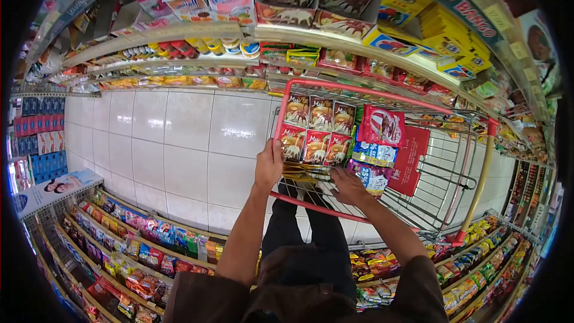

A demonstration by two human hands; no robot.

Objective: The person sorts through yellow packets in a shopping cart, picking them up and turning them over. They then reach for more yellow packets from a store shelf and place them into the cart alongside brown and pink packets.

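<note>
Sleeves [415, 290], hands [269, 164] at cart [371, 88], long axis crosswise, front leftward

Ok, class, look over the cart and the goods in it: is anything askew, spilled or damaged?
No spill or damage is visible. In the cart, the brown pouches lie in neat rows, but the red packet beside them looks slightly askew and seems to overlap the blue one.

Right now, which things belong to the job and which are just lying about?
Likely the job:
shopping cart, its rim under the left hand
brown packets near the right hand
red packet

Apparently just around:
pink pouches, shelved
yellow boxes, shelved
snack bags
poster
</note>
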